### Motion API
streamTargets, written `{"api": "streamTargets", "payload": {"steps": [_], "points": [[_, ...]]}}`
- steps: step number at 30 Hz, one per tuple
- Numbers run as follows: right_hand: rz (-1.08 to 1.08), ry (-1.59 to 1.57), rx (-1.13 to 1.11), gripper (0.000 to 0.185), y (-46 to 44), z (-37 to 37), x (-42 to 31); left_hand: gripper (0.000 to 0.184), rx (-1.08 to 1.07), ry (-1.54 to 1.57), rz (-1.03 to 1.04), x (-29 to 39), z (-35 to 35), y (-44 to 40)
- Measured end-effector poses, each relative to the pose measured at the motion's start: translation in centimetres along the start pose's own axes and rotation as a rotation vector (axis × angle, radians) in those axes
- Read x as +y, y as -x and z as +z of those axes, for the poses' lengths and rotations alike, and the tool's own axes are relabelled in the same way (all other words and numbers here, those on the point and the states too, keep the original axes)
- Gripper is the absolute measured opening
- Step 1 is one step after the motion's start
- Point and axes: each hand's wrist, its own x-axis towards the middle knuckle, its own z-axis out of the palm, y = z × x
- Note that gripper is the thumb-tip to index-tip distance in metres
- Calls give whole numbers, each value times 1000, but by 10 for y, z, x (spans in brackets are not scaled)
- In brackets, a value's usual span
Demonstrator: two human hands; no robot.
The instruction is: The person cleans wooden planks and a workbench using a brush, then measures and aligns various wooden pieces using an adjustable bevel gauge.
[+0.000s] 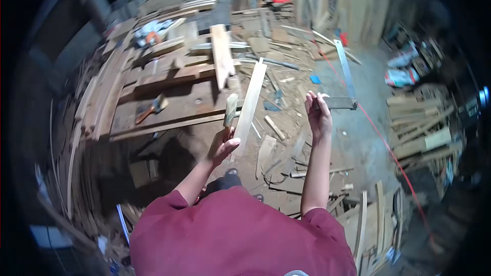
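Note:
My left hand [223,146] is closed around a long pale wooden strip [251,105], which slants up and away from me. A shorter piece with a pale, rounded top [231,111] rises from the same hand; its exact kind is unclear. Held out to the right, my right hand [320,115] grips the dark stock of a try square [335,103]. The square's metal blade points up and away, over the floor. The two hands are well apart.
On the left stands a workbench [174,125] with boards and a brown-handled tool [152,110]. Wood scraps [274,128] litter the floor. A red cord [381,135] crosses the right side, near stacked timber [424,135]. Planks [360,5] lean at the back.

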Motion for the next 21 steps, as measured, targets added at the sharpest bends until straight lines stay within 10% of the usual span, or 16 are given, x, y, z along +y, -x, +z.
{"api": "streamTargets", "payload": {"steps": [13, 21], "points": [[399, 299, -271, 15, -67, 151, 239, 30, 801, -268, 367, 9, -193, 44], [513, 388, -299, 21, -45, 181, 319, 36, 993, -419, 244, -9, -288, 66]]}}
